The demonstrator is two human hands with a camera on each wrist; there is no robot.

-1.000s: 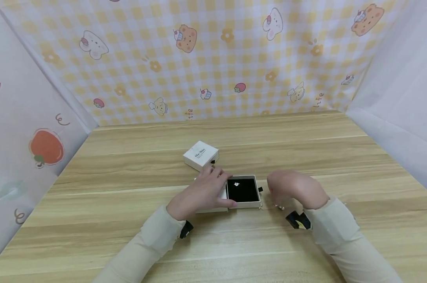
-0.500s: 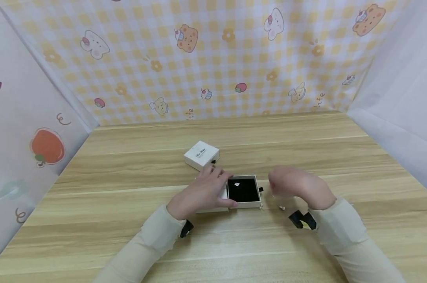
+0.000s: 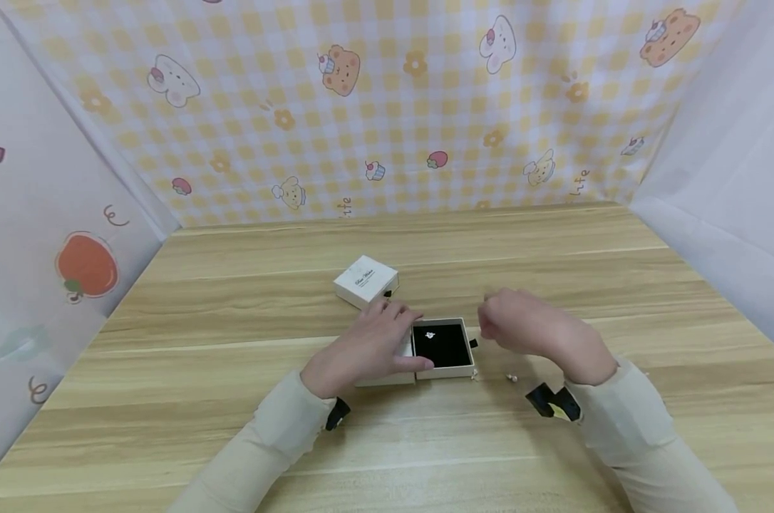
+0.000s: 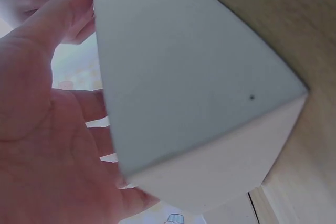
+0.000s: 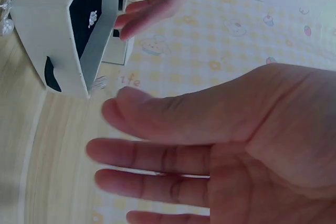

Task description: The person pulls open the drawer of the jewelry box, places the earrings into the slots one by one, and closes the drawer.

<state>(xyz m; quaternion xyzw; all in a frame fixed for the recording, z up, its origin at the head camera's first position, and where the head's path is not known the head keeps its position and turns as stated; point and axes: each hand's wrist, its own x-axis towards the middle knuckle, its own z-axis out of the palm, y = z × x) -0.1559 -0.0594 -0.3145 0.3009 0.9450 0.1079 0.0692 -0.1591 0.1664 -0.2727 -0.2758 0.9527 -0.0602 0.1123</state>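
My left hand grips a white drawer-style jewelry box, its thumb at the near side and fingers at the far side. The drawer is pulled out to the right, showing a black pad with one small silver jewelry piece on it. Just right of the drawer is my right hand. Its thumb and index tips meet while the other fingers extend; whether something tiny is between them is hidden. Small shiny jewelry pieces lie on the table below that hand.
Behind the left hand stands a second white box, closed, with printed lettering and a black tab. Another small shiny piece is at the drawer's near right corner. A patterned cloth hangs behind the wooden table.
My right hand has risen away from the jewelry pieces on the table, uncovering them, and has shifted slightly left toward the drawer. The left hand stays on the box.
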